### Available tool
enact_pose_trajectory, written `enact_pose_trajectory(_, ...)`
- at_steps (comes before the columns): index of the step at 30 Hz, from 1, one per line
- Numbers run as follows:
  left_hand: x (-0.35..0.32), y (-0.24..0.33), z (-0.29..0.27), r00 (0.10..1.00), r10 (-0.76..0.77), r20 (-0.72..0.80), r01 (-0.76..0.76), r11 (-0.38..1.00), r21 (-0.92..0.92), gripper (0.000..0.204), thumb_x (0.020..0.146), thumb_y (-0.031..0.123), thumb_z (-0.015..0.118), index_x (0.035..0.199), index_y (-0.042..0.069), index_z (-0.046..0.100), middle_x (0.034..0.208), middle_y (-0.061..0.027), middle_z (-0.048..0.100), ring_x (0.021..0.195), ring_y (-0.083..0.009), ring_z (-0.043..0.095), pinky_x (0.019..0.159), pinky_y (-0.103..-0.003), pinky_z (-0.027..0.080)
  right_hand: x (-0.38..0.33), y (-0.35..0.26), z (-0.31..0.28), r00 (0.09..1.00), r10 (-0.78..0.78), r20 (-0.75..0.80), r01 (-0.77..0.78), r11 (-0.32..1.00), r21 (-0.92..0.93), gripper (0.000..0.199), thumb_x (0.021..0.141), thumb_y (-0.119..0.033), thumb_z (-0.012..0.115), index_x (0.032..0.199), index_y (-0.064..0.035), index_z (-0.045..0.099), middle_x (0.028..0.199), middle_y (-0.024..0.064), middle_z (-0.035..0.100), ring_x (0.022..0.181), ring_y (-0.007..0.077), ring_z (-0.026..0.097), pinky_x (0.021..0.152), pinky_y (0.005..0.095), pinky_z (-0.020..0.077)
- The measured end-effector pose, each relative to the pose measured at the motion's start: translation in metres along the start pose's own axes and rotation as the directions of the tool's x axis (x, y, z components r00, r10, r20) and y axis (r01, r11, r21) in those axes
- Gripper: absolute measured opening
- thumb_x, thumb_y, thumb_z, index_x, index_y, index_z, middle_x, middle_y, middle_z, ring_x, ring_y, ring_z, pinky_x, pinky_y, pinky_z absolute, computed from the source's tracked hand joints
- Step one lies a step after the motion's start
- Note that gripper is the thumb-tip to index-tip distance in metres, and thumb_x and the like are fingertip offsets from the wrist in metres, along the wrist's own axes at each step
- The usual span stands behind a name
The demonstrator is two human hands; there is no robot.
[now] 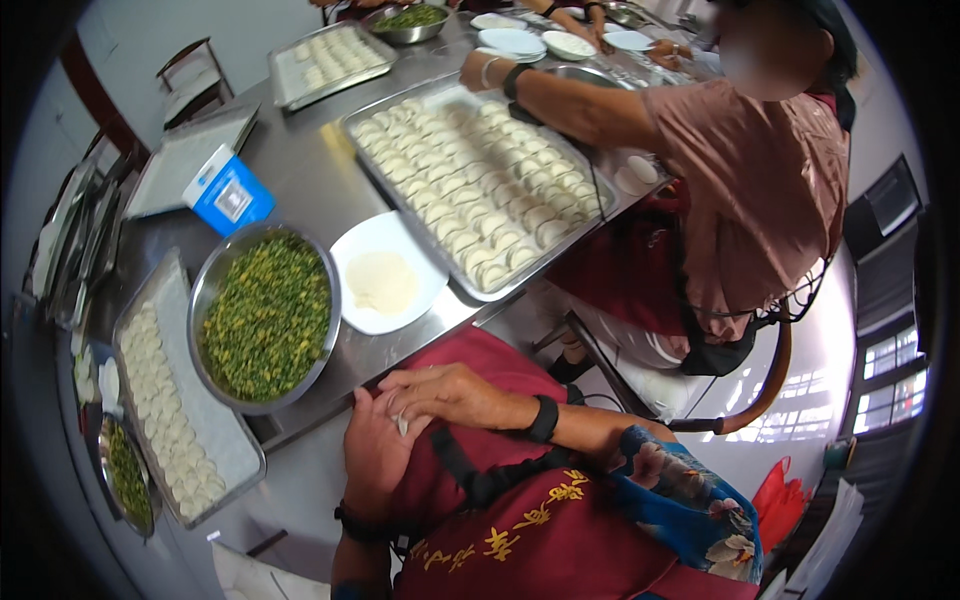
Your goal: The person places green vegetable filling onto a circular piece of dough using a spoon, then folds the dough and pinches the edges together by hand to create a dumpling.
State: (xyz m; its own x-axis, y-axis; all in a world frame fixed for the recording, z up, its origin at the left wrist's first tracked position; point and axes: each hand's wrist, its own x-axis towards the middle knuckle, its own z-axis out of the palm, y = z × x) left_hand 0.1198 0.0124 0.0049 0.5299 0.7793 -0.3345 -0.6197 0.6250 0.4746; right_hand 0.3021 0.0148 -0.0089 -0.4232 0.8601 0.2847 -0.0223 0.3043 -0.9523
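Observation:
My left hand (375, 452) and my right hand (452, 396) are together over my dark red apron (480, 360), just off the table's edge. Their fingers are closed around a dumpling (402, 424). Only a bit of its white dough shows; the fingers hide the rest. Beyond my hands, a white plate (430, 258) holds pale round dough wrappers (380, 282). To its left stands a steel bowl (196, 318) full of chopped green filling with yellow bits (266, 315).
A tray of dumplings (480, 185) lies beyond the plate; another tray (235, 470) is at the left. A blue-and-white card stand (230, 190) is behind the bowl. A person (740, 190) sits at the right, reaching over the steel table (300, 160). Farther back are more plates (512, 41).

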Motion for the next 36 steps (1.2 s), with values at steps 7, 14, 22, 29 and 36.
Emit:
enact_pose_trajectory(7,-0.001,0.011,-0.004,0.999,-0.035,-0.006,0.035,0.999,-0.006,0.075,0.102,0.054,0.033,0.14,-0.011,0.032,0.138,-0.0239,0.048,0.129,-0.0355,0.047,0.112,-0.051,0.035,0.017,-0.019,-0.019,0.959,0.282,0.017,-0.277,0.927,0.251,0.015,0.093,0.0,0.06,0.104,0.0038,0.07,0.118,0.0143,0.066,0.106,0.017,0.063,0.09,0.0288,0.0515)
enact_pose_trajectory(14,0.012,0.018,-0.02,0.96,0.231,-0.158,-0.161,0.918,0.363,0.05,0.104,0.034,0.044,0.122,-0.012,0.05,0.117,-0.0234,0.061,0.105,-0.0335,0.064,0.095,-0.043,0.051,0.067,-0.049,-0.068,0.878,0.474,-0.061,-0.431,0.841,0.329,0.016,0.092,-0.002,0.063,0.106,0.0034,0.07,0.118,0.015,0.067,0.088,0.0163,0.068,0.076,0.0259,0.0568)
enact_pose_trajectory(22,0.061,0.02,-0.029,0.828,0.555,-0.082,-0.292,0.552,0.781,0.03,0.102,0.018,0.047,0.102,-0.006,0.064,0.092,-0.0118,0.069,0.074,-0.014,0.064,0.067,-0.026,0.052,0.15,-0.048,-0.131,0.902,0.423,-0.087,-0.382,0.876,0.295,0.028,0.094,-0.013,0.064,0.116,0.0045,0.064,0.109,0.0105,0.066,0.09,0.0145,0.065,0.079,0.0276,0.0581)
enact_pose_trajectory(29,0.08,0.016,-0.057,0.806,0.592,-0.013,-0.281,0.401,0.872,0.022,0.1,0.012,0.05,0.097,-0.003,0.066,0.087,-0.0055,0.067,0.071,-0.0103,0.061,0.063,-0.023,0.05,0.227,-0.042,-0.188,0.89,0.433,-0.147,-0.397,0.891,0.222,0.031,0.096,-0.013,0.058,0.119,0.0078,0.057,0.101,0.0148,0.061,0.09,0.0202,0.068,0.081,0.0261,0.0605)
enact_pose_trajectory(36,0.076,0.017,-0.06,0.828,0.56,-0.028,-0.285,0.464,0.839,0.022,0.101,0.011,0.049,0.102,-0.003,0.065,0.085,-0.0043,0.064,0.07,-0.0086,0.057,0.065,-0.022,0.047,0.288,-0.024,-0.27,0.927,0.264,-0.266,-0.315,0.934,-0.17,0.041,0.092,-0.025,0.068,0.119,0.0057,0.062,0.112,0.0152,0.066,0.097,0.0243,0.069,0.088,0.0342,0.0577)
